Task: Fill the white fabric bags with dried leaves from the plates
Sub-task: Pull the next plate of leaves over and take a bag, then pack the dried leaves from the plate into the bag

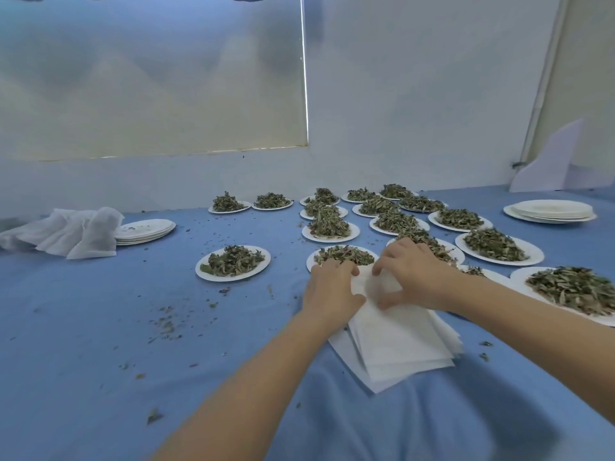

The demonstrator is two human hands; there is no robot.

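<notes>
— Where, the bags?
— Directly under both hands: stack of white fabric bags (399, 341) flat on the desk (100, 327), long axis running from the near edge out toward the fingers. Left hand (329, 287) pinching the top bag's far left edge, right hand (416, 274) pinching its right, probably parting the mouth; hard to tell.
— Nearest leaves?
— Plate of dried leaves (344, 256) just beyond the fingertips, nearer the left hand.
— Writing, brands?
— None legible anywhere.
</notes>
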